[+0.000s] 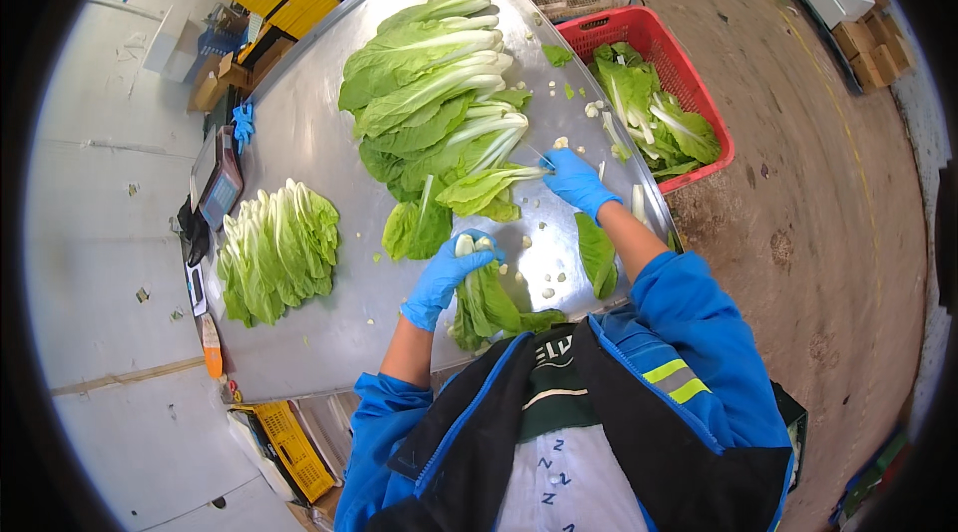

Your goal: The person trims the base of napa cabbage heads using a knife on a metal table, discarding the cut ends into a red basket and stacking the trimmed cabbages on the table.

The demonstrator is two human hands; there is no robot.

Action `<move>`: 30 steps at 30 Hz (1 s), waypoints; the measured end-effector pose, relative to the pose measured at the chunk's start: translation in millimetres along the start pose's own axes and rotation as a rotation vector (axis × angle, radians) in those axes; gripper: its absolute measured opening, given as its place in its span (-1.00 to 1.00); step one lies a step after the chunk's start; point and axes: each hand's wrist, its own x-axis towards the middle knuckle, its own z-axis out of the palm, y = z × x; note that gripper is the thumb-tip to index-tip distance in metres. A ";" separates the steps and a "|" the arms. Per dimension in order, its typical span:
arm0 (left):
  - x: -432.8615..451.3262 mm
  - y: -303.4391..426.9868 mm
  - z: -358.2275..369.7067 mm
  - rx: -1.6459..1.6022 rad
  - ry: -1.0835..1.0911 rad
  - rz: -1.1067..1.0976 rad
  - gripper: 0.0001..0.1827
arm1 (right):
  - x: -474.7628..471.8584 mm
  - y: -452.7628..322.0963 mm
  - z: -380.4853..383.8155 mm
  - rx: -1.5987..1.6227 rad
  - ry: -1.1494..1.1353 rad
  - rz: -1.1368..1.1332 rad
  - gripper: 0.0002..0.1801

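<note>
My left hand (449,276), in a blue glove, grips a small bunch of leafy greens (483,304) near its white stem ends; the leaves hang towards my body. Farther right, my gloved right hand (575,179) is closed around a thin knife (540,156), only part of which shows. Its fingers meet the stem of a single green leaf (479,186), and I cannot tell whether they pinch it. Beyond lies a large heap of long-leaved greens (430,75), white stems pointing right. A second row of greens (281,255) lies to the left, stems away from me.
Cut stem pieces (548,293) and a loose leaf (596,255) litter the metal table (299,128). Against its right edge stands a red crate (692,75) with leaves inside, a dirty pale crate (569,4) behind it. A scale (221,184) and an orange-handled tool (212,352) line the left edge.
</note>
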 end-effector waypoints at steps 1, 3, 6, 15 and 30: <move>-0.8 -2.8 -1.1 0.027 0.021 0.003 -0.67 | 0.2 0.5 -1.4 0.033 0.003 -0.040 -0.69; -4.3 -4.6 -3.0 0.086 0.065 0.011 -0.68 | -10.8 -7.6 -2.9 -0.068 0.044 -0.098 -0.72; -4.3 -3.4 6.9 0.083 0.003 -0.014 -0.69 | -12.0 -14.5 -12.2 -0.146 -0.174 -0.225 -0.72; -15.0 6.9 13.7 0.169 -0.035 -0.031 -0.71 | 38.8 -37.0 -27.2 0.568 0.088 0.220 -0.59; -12.9 74.7 20.6 0.697 0.089 0.510 -0.71 | -45.0 -128.6 -74.3 0.825 -0.390 -0.037 -0.56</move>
